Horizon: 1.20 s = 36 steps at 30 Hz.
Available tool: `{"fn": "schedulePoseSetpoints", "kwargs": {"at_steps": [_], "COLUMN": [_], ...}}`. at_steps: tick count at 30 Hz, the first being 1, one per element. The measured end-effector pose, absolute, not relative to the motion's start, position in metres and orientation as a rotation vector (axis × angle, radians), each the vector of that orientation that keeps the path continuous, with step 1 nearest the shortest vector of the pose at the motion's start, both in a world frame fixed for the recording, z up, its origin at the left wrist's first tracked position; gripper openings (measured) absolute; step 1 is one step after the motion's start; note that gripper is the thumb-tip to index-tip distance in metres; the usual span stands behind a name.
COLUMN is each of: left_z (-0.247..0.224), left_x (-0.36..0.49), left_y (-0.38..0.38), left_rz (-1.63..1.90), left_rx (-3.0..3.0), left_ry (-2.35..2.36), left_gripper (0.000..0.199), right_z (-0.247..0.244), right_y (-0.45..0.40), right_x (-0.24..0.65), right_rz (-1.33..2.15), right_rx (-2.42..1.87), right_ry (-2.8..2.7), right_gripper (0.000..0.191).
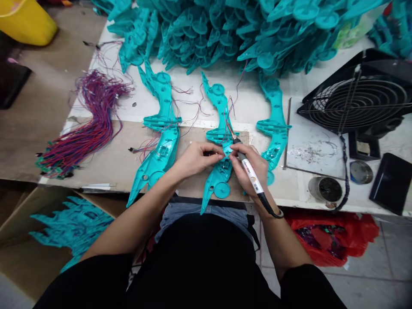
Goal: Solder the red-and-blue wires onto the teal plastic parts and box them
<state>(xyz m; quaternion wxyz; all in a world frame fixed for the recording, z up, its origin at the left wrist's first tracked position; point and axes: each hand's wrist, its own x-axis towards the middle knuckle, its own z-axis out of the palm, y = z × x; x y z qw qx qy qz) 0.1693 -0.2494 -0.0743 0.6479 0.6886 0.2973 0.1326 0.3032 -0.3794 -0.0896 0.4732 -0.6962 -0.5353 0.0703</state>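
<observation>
in the head view, the middle teal shell lies on the worktable directly in front of the person and serves as the reference part. the left hand is at the lower half of the middle teal shell, thumb and index finger brought near each other; whether they are clamped on anything cannot be told. the right hand is closed around the soldering iron, its fingertips at the same lower half, near those of the left hand. the iron's tip points up and away from the person, beside the shell's crosswise ridge. thin wires run along the shell's upper right side.

the left teal shell and the right teal shell lie on either side of the middle teal shell, well apart from it. beyond it is a heap of teal parts. farther left of it lies a bundle of red and blue wires; farther right stand a black fan and a round tin.
</observation>
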Motion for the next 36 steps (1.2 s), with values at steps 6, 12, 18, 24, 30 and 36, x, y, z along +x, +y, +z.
{"fn": "schedulePoseSetpoints", "kwargs": {"at_steps": [6,12,18,24,30,36], "left_z": [-0.079,-0.090,-0.098,-0.102,-0.103,-0.103], "left_x": [0.170,0.161,0.156,0.154,0.153,0.154], "left_y": [-0.255,-0.257,-0.255,-0.250,-0.247,-0.247], "left_rz": [0.324,0.294,0.276,0.261,0.245,0.241], "left_rx": [1.691,1.765,1.819,1.931,1.970,1.982], "left_ry": [0.672,0.690,0.625,0.509,0.484,0.484], "left_gripper": [0.007,0.004,0.004,0.004,0.006,0.007], "right_z": [-0.089,-0.081,-0.077,-0.081,-0.089,-0.089], "right_y": [-0.376,-0.416,-0.455,-0.456,-0.456,-0.456], "right_x": [0.302,0.299,0.287,0.281,0.283,0.281], "right_rz": [0.159,0.113,0.027,0.080,0.045,-0.002], "right_rx": [-1.664,-1.671,-1.554,-1.551,-1.543,-1.541], "right_ry": [-1.422,-1.261,-1.311,-1.378,-1.480,-1.554], "right_gripper": [0.020,0.041,0.023,0.027,0.027,0.025]}}
